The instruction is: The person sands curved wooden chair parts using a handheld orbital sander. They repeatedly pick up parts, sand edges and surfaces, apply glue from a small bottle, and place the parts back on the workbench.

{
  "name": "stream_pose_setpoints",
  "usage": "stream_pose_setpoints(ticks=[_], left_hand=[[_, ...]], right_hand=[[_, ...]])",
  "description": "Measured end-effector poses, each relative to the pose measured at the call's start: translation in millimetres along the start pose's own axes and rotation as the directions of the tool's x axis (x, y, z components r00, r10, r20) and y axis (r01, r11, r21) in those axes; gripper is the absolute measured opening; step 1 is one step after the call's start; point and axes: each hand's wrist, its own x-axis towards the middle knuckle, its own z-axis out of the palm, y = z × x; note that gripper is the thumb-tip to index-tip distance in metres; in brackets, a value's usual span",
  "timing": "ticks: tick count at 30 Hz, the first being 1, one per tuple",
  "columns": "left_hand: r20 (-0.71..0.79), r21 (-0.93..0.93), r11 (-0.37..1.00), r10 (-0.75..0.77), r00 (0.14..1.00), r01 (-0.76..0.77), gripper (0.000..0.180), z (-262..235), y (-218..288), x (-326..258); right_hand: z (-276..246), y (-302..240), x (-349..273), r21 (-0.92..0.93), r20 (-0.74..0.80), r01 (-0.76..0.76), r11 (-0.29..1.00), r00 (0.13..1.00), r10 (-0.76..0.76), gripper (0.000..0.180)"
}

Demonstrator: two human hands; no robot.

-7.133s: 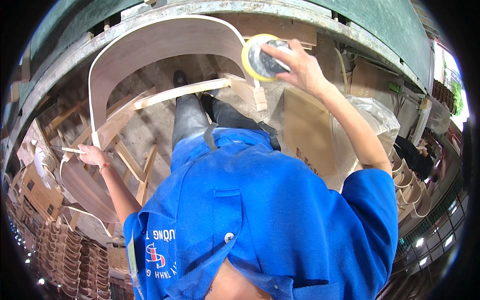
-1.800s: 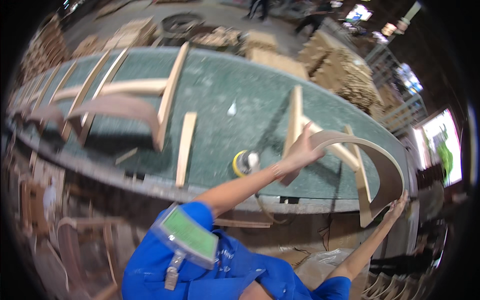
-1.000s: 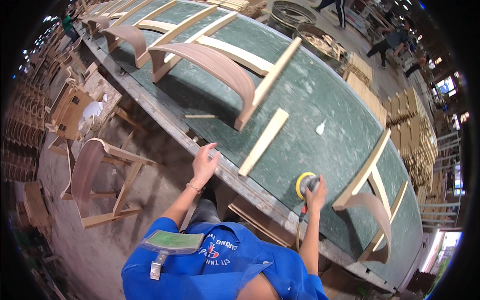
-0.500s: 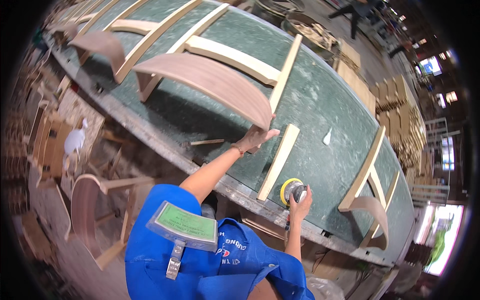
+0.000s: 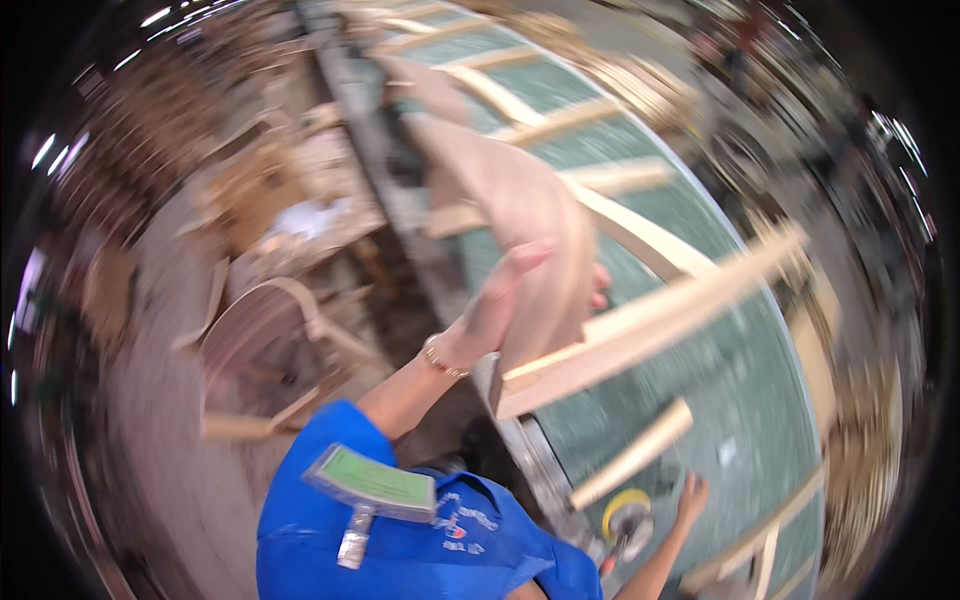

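Observation:
A wooden chair frame (image 5: 545,215) with a curved, brownish back panel is tilted up at the near edge of the green-topped table (image 5: 740,370). My left hand (image 5: 495,310) grips its curved panel, thumb on the near face and fingertips showing round the far side. A pale straight leg (image 5: 650,325) of the frame slants up to the right. My right hand (image 5: 693,497) is over the table, apart from the sander (image 5: 628,522) with its yellow pad; motion smears its fingers. Between the frame and the sander lies a loose wooden strip (image 5: 632,455).
More curved frames (image 5: 435,90) stand along the table's far left. Another frame (image 5: 740,550) lies at the lower right. On the floor at left stands a curved-back frame (image 5: 265,350). Stacked wooden parts (image 5: 865,440) line the table's right side.
The view has swung left. My left hand has lifted and tilted the chair frame toward me. My right hand has let go of the sander, which stays on the table.

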Motion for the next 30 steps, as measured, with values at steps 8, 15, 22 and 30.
stream_pose_setpoints(ticks=[8,15,22,30], left_hand=[[-0.128,0.101,0.988,0.129,0.983,-0.117,0.062,-7,122,43],[-0.112,0.191,0.969,0.182,0.977,-0.158,0.055,-16,129,79],[-0.016,0.306,0.937,0.18,0.984,-0.166,0.05,-5,140,58],[0.018,0.653,0.62,0.563,0.826,-0.436,0.029,-92,120,103]], right_hand=[[82,-193,-28,0.368,0.646,-0.125,0.921,0.747,-0.157,0.072],[128,-271,-29,0.563,0.588,0.002,0.826,0.702,-0.402,0.05],[144,-288,-44,0.624,0.547,0.002,0.781,0.713,-0.439,0.031],[149,-280,-74,0.734,0.579,-0.246,0.633,0.714,-0.395,0.023]])
